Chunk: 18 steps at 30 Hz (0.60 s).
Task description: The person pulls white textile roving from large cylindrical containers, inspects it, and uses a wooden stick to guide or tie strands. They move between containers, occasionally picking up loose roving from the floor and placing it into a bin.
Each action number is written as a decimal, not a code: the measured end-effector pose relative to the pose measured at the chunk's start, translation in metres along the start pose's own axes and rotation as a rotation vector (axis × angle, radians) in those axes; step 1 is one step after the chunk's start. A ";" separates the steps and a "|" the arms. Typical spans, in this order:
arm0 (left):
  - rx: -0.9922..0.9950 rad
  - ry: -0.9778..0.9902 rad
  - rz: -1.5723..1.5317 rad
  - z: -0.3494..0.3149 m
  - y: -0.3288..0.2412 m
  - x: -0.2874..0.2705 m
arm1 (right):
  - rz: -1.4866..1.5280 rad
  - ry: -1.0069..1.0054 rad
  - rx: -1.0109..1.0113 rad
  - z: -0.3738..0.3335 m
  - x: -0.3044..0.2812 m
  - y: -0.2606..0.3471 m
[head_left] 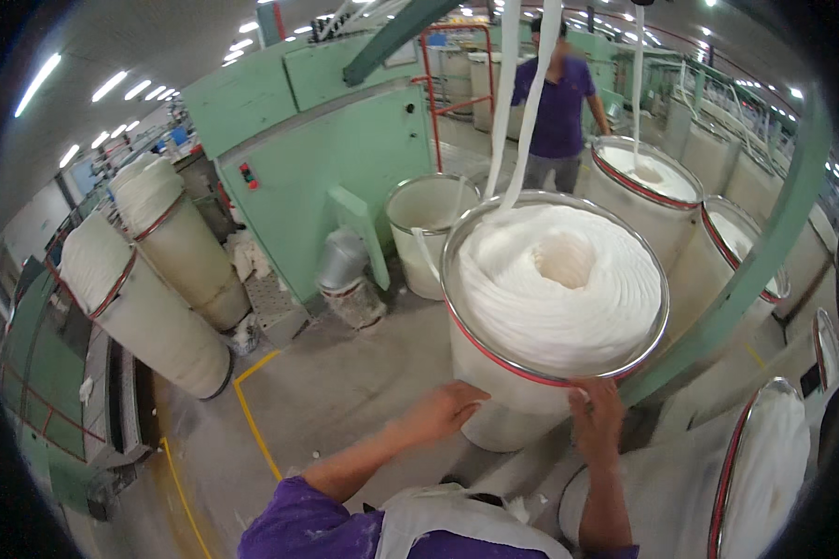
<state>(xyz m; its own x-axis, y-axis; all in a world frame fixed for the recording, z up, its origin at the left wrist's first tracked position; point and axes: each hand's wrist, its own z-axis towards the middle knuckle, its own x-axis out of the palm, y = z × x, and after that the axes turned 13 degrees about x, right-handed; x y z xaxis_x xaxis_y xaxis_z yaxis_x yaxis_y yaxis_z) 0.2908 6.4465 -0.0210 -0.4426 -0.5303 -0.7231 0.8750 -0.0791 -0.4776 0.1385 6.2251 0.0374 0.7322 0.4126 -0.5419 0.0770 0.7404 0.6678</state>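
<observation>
A: Your hands are apart. The left hand [452, 408] is curled just beside the front wall of the coil-filled sliver can [522, 410], right of centre in the frame; the right hand [598, 415] is at the lower right of its rim. I can't tell whether either grips anything.

B: Then mind the white sliver strands [534, 102] dropping from the top edge to the can's back rim. A hard tug on the can could stretch or part them (I can't see where they end).

A: The fibre coil [513, 289] sits about as high as the rim, so tilting might slump its layers.

B: And pushing rightward could trap your knuckles against the slanting green beam [718, 317], while shoving backward could knock the emptier can [405, 252] behind.
</observation>
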 end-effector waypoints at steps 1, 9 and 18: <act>-0.013 -0.009 -0.005 0.000 0.008 -0.005 | -0.012 -0.004 -0.050 0.012 0.024 0.004; -0.177 0.060 -0.091 -0.029 0.040 0.006 | -0.291 -0.006 -0.141 0.027 0.084 -0.025; -0.435 0.037 -0.087 -0.082 0.035 0.012 | -0.140 -0.179 -0.195 0.024 -0.014 -0.158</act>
<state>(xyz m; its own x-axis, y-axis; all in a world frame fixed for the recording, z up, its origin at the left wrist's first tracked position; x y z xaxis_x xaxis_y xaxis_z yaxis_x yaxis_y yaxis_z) 0.2999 6.5066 -0.0875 -0.5251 -0.5059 -0.6844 0.6737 0.2443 -0.6975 0.1322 6.0892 -0.0480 0.8329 0.2120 -0.5112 0.0664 0.8787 0.4727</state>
